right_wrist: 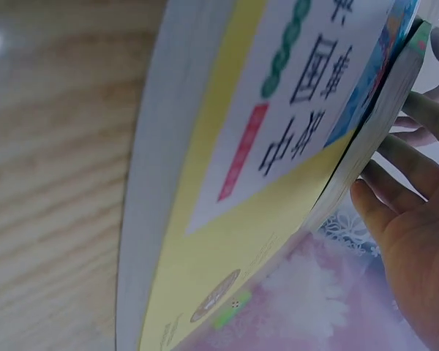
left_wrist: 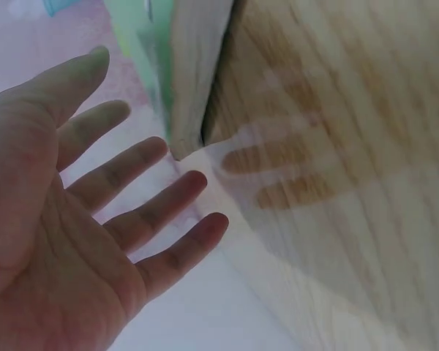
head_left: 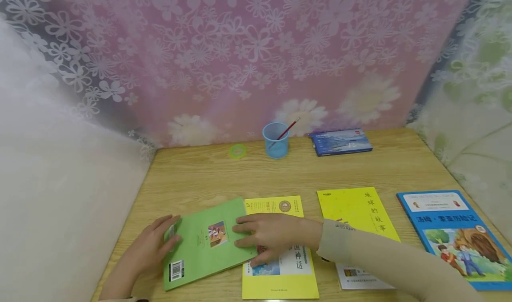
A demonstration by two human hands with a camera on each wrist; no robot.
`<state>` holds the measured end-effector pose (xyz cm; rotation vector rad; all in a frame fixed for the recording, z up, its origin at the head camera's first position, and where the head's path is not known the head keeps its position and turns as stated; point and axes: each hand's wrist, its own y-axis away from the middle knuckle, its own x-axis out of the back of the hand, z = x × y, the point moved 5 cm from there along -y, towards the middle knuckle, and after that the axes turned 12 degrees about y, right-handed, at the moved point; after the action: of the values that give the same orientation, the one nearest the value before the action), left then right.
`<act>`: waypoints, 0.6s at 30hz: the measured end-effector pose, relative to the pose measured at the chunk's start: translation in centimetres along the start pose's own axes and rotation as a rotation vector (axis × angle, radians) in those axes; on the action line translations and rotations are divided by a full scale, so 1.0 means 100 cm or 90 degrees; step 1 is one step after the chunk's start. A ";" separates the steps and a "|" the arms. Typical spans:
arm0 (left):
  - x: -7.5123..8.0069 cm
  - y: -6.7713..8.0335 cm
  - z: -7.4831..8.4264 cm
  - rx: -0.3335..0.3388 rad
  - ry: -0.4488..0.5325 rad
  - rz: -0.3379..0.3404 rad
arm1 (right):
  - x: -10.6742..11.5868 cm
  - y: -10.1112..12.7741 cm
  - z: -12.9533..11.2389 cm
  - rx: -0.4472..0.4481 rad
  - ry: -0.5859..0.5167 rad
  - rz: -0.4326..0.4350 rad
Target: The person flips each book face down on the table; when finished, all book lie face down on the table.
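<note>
A green book [head_left: 204, 244] lies tilted on the wooden table [head_left: 200, 177], its right edge over a yellow book [head_left: 280, 275]. My left hand [head_left: 170, 233] touches the green book's left edge with straight fingers. In the left wrist view that hand [left_wrist: 132, 190] shows an open palm with spread fingers beside the blurred green book [left_wrist: 143, 44]. My right hand [head_left: 244, 239] rests flat on the green book's right edge and on the yellow book. The right wrist view shows the yellow book [right_wrist: 278, 146] close up, with my right hand's straight fingers [right_wrist: 406, 164] by the book's edge.
A second yellow book [head_left: 358, 211] and a blue picture book [head_left: 456, 235] lie to the right. At the back stand a blue cup with a pencil [head_left: 276, 140], a blue box [head_left: 340, 142] and a green tape ring [head_left: 238, 151]. Flowered curtains enclose the table.
</note>
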<state>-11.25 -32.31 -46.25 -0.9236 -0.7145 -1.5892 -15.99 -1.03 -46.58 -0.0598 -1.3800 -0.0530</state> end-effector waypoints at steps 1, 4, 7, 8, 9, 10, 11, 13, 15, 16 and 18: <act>0.000 -0.002 -0.002 0.002 0.000 -0.002 | 0.000 0.001 -0.002 0.000 0.000 0.002; -0.001 -0.006 -0.007 0.009 -0.011 -0.005 | 0.000 0.001 -0.005 0.003 0.005 0.010; -0.002 -0.008 -0.010 0.017 -0.028 -0.013 | 0.001 0.001 -0.008 0.008 0.023 0.023; -0.003 -0.008 -0.010 0.019 -0.033 -0.015 | 0.002 0.001 -0.008 0.010 0.026 0.026; -0.003 -0.008 -0.011 0.021 -0.037 -0.017 | 0.002 0.001 -0.008 0.012 0.031 0.028; -0.004 -0.008 -0.011 0.022 -0.038 -0.019 | 0.002 0.001 -0.009 0.015 0.035 0.029; -0.004 -0.007 -0.011 0.023 -0.038 -0.018 | 0.002 0.002 -0.009 0.016 0.037 0.028; -0.005 -0.006 -0.011 0.021 -0.038 -0.015 | 0.002 0.002 -0.008 0.018 0.035 0.025; -0.005 -0.004 -0.010 0.016 -0.035 -0.010 | 0.002 0.002 -0.008 0.019 0.033 0.021; -0.005 -0.004 -0.010 0.012 -0.033 -0.007 | 0.002 0.002 -0.007 0.019 0.030 0.020; -0.005 -0.004 -0.010 0.007 -0.028 -0.002 | 0.002 0.002 -0.006 0.017 0.025 0.018</act>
<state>-11.75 -32.83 -47.19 -0.9531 -0.7550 -1.5694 -15.34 -0.87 -46.49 -0.0561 -1.3403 -0.0128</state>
